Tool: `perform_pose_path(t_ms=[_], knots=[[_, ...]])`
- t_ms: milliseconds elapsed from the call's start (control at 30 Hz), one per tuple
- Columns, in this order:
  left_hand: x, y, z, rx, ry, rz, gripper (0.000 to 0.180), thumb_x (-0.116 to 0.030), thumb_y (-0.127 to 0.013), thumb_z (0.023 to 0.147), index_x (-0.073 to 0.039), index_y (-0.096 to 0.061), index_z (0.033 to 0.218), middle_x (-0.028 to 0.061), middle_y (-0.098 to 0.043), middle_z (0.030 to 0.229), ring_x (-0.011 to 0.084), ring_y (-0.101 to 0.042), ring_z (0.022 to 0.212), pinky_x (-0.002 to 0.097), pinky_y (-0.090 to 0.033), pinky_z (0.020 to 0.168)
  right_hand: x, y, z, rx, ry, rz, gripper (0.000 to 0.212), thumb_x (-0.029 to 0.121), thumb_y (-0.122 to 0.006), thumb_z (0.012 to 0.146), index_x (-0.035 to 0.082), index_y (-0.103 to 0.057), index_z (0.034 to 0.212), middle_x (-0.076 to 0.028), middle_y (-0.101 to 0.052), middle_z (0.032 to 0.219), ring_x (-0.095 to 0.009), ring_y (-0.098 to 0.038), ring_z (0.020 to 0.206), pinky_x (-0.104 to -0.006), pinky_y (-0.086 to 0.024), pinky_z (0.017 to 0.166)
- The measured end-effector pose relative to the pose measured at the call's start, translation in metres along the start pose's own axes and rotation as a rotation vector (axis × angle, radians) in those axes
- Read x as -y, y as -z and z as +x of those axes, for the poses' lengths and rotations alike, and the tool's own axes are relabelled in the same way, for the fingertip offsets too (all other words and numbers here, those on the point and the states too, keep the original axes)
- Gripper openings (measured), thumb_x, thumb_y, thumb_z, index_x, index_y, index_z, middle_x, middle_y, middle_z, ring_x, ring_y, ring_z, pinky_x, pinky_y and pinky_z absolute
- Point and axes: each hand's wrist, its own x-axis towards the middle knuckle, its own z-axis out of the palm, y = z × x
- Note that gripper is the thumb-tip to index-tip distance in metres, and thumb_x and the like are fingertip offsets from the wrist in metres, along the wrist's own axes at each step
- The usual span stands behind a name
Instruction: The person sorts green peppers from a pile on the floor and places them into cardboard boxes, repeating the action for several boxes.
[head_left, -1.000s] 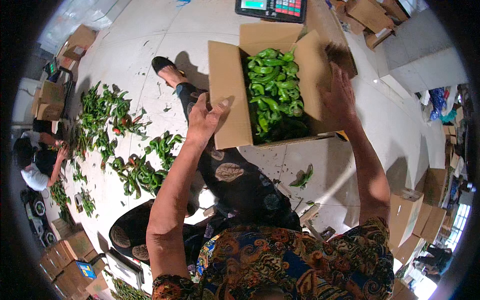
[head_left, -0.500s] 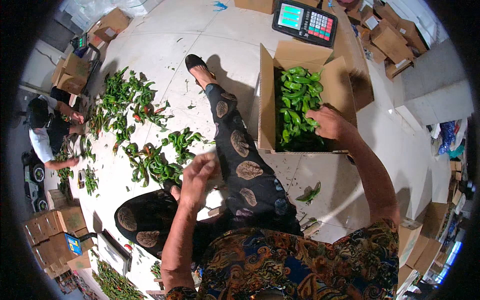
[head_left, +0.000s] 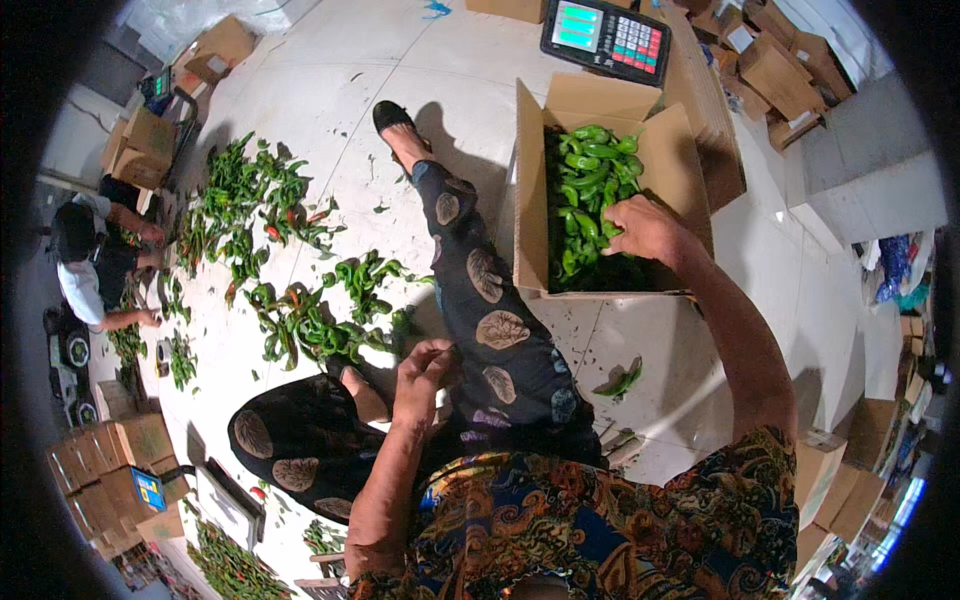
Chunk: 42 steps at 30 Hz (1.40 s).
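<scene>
Inside an open cardboard box (head_left: 531,190), green peppers (head_left: 590,165) lie heaped in front of me on the right. My right hand (head_left: 645,230) reaches over the box's right side, its fingers curled round a green pepper (head_left: 583,226) at the heap's edge. Above my lap, my left hand (head_left: 425,375) is closed in a pinch. Whatever its fingertips hold, if anything, is too small to make out. Left of my stretched leg, a loose pile of green peppers (head_left: 310,325) with a few red ones is spread over the floor.
A scale display with keypad (head_left: 605,40) stands behind the box. One pepper (head_left: 622,380) lies on the floor near my right side. At the far left another person (head_left: 85,260) crouches by more peppers (head_left: 235,195). Stacked cartons (head_left: 110,465) stand at the lower left.
My right hand has shifted slightly left over the peppers in the box. My left hand has moved down and to the right, toward my lap.
</scene>
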Motion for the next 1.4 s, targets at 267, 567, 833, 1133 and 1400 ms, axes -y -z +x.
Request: perform_pose_path(t_ms=[267, 567, 833, 1133, 1400], knots=[[-0.006, 0.015, -0.033, 0.109, 0.007, 0.014, 0.019, -0.012, -0.058, 0.094, -0.003, -0.056, 0.111, -0.0006, -0.057, 0.089, 0.0082, -0.051, 0.078, 0.0239, -0.042, 0.070, 0.000, -0.004, 0.012, 0.013, 0.201, 0.378, 0.029, 0.006, -0.077, 0.065, 0.000, -0.065, 0.091, -0.020, -0.060, 0.105, -0.035, -0.057, 0.100, -0.0419, -0.046, 0.084], [-0.187, 0.075, -0.144, -0.070, -0.389, 0.341, 0.028, -0.017, -0.063, 0.084, 0.002, -0.060, 0.105, 0.0064, -0.063, 0.092, 0.0143, -0.059, 0.084, 0.0254, -0.045, 0.078, 0.132, 0.052, -0.007, -0.215, -0.005, 0.085, 0.031, 0.007, -0.065, 0.079, 0.004, -0.059, 0.109, -0.015, -0.064, 0.103, -0.031, -0.064, 0.088, -0.0414, -0.051, 0.074], [-0.112, 0.262, -0.050, -0.503, -0.310, 0.306, 0.026, -0.013, -0.059, 0.090, -0.001, -0.060, 0.113, 0.0061, -0.065, 0.090, 0.0121, -0.059, 0.079, 0.0262, -0.047, 0.071, 0.348, -0.073, 0.027, 0.410, 0.326, 0.938, 0.024, 0.009, -0.068, 0.082, 0.003, -0.063, 0.104, -0.010, -0.067, 0.088, -0.019, -0.066, 0.079, -0.0315, -0.051, 0.067], [0.056, 0.280, 0.065, -0.244, -0.332, 0.763, 0.023, -0.013, -0.060, 0.086, -0.001, -0.064, 0.104, 0.0150, -0.069, 0.090, 0.0219, -0.067, 0.083, 0.0324, -0.051, 0.076, 0.353, -0.257, 0.053, 0.705, -0.429, 1.240, 0.038, 0.026, -0.062, 0.090, -0.001, -0.059, 0.117, -0.009, -0.063, 0.104, -0.016, -0.059, 0.092, -0.0290, -0.047, 0.076], [0.037, 0.273, 0.178, -0.530, -0.523, 0.798, 0.021, -0.009, -0.061, 0.082, -0.004, -0.064, 0.102, 0.0185, -0.065, 0.085, 0.0357, -0.064, 0.078, 0.0410, -0.051, 0.069, 0.338, -0.309, 0.084, 0.523, -0.753, 1.353, 0.029, 0.021, -0.062, 0.090, 0.001, -0.061, 0.111, -0.007, -0.064, 0.096, -0.015, -0.060, 0.084, -0.0302, -0.048, 0.071]])
